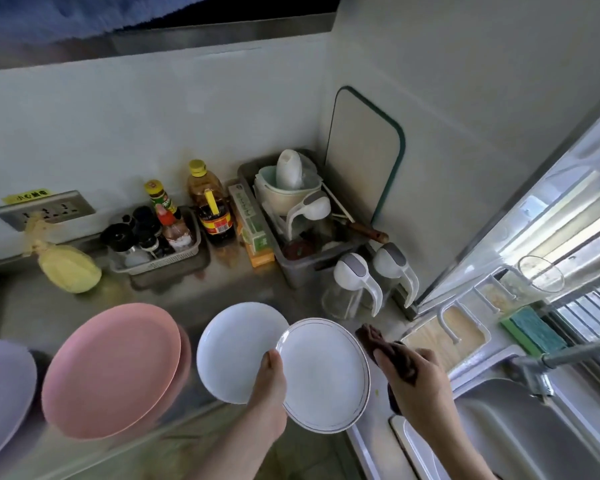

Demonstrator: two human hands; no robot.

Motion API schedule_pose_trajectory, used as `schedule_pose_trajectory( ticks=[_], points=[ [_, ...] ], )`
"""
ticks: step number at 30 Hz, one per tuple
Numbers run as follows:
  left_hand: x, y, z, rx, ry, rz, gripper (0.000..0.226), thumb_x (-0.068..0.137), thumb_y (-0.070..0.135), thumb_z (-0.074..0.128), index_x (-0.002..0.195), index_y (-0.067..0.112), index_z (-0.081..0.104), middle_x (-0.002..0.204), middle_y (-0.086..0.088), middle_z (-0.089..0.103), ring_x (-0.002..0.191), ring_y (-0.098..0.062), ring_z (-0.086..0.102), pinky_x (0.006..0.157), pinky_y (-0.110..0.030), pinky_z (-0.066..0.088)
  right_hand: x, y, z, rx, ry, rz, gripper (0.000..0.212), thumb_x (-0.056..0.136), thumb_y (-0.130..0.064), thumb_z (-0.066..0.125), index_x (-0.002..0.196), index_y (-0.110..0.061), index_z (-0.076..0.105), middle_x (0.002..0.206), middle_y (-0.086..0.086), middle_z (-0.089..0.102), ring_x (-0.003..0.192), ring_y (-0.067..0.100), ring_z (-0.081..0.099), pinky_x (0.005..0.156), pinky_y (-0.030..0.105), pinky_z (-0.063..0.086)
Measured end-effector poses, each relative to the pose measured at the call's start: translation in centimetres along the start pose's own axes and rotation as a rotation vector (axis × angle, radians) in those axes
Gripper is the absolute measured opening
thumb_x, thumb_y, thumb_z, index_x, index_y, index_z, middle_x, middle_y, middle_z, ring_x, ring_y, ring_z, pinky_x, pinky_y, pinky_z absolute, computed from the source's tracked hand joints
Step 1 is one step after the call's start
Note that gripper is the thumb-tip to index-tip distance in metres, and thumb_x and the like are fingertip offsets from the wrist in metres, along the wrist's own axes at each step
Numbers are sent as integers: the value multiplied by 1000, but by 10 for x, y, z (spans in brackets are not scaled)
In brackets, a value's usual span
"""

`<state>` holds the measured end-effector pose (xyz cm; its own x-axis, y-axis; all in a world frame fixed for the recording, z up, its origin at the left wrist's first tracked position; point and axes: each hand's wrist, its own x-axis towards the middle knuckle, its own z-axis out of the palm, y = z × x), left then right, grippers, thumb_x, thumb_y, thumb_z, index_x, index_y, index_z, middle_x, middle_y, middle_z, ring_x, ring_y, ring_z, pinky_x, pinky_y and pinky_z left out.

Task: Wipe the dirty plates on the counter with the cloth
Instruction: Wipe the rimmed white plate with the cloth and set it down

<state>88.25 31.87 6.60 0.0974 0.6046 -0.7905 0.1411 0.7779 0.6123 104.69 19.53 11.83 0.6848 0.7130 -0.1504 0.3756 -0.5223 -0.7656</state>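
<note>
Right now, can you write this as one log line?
left hand: holds gold-rimmed plate | right hand: grip on brown cloth | wiping: not touching plate

Back wall: power socket (44, 210) w/ yellow sticker above. Below it a yellow bag (69, 268), tied at top, lying on the counter (160, 292). Grey basket (156, 261) holds small dark-capped jars + red-label sauce bottle (165, 209). Just beside it, oil bottle (210, 206) w/ yellow cap. Grey tub (291, 271) of utensils & bowls in corner; cutting board (366, 150) leans upright behind. Two white-lidded jugs (357, 282) in front. Sink (520, 431) at right, green sponge (530, 329) near tap (565, 355).
</note>
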Motion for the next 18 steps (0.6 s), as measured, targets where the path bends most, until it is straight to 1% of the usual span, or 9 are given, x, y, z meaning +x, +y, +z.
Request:
schedule_pose_trajectory(
  ticks=[1,2,5,7,9,10,13,15,18],
  points=[
    [2,-8,5,-3,9,-14,44,98,48,35,139,32,42,136,-5,50,124,-28,48,107,-56,41,0,3,4,88,-36,63,5,78,-41,73,75,-38,71,87,9,61,69,19,63,66,30,53],
    [5,-16,10,-13,9,-31,44,99,48,33,139,32,42,136,-6,51,123,-29,48,106,-56,42,-2,4,6,134,-53,100,8,78,-41,74,72,-38,70,84,7,62,71,20,64,66,32,52],
    [19,-38,21,-43,13,-61,47,97,50,27,139,32,41,139,-6,50,123,-29,49,107,-55,41,-6,1,5,204,-60,119,18,77,-30,79,67,-43,71,72,-4,66,67,8,61,59,20,43],
    [22,-43,26,-75,11,-73,46,99,47,25,140,32,39,140,-5,49,125,-29,48,108,-55,39,-8,4,8,226,-83,122,16,76,-30,80,71,-43,73,63,-9,67,66,7,60,59,18,43],
    [25,-46,31,-105,12,-85,46,101,44,23,142,31,36,141,-5,48,126,-30,47,109,-54,39,-9,10,12,213,-94,149,13,74,-36,80,80,-46,72,70,-7,70,82,13,62,67,24,45],
    [25,-45,33,-122,12,-85,45,101,43,23,142,31,36,141,-5,48,126,-30,48,108,-54,40,-10,13,14,210,-89,162,13,73,-38,80,82,-45,72,72,-4,71,85,16,62,67,26,44],
    [31,-45,38,-176,-9,-99,43,101,43,22,140,33,36,140,-5,47,126,-31,48,107,-55,40,-10,17,16,220,-82,155,13,75,-33,79,81,-43,73,68,1,70,75,17,63,61,25,44],
    [34,-45,41,-200,-27,-109,43,100,44,22,139,34,37,140,-4,48,126,-31,48,106,-55,41,-9,20,16,218,-74,135,15,75,-31,79,81,-43,72,71,-2,72,77,16,65,65,26,47],
    [41,-48,44,-216,-53,-118,43,100,46,22,137,32,38,139,-5,49,124,-31,50,103,-54,45,-7,24,15,229,-60,129,17,77,-26,79,77,-41,73,69,-6,72,74,11,65,59,14,43]
  ],
)
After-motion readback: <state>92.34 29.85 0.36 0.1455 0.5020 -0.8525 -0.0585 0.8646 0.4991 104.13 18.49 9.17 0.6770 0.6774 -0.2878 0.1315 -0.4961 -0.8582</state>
